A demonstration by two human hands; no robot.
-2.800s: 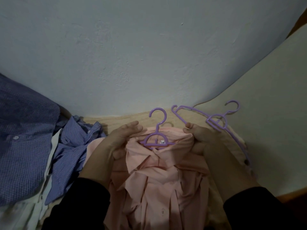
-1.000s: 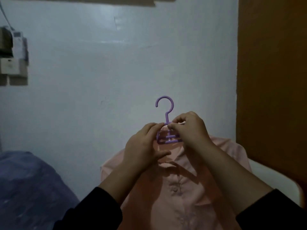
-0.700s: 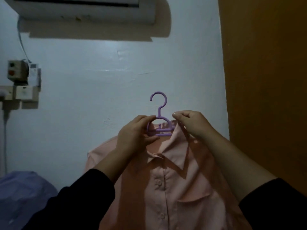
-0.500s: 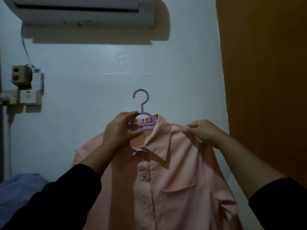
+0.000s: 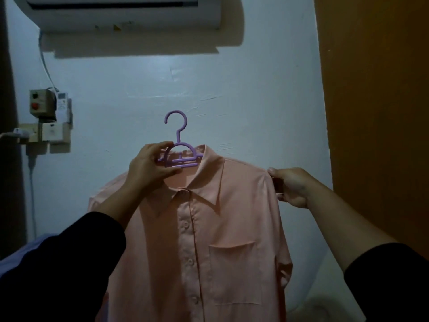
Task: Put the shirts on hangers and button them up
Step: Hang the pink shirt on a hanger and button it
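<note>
1. Shirt [image 5: 204, 240], peach-coloured, hangs on the purple hanger [image 5: 180, 156], held up in front of a pale wall [image 5: 243, 101]; its placket lies closed with the buttons in a line.
2. The left hand [image 5: 151, 166] grips the hanger just beside the collar, thumb under its lower bar and fingers curled over the top.
3. The right hand [image 5: 290, 184] pinches the shirt's shoulder seam at the sleeve top.
4. An air conditioner [image 5: 127, 13] sits high on the wall, a switch box [image 5: 43, 105] to the left.
</note>
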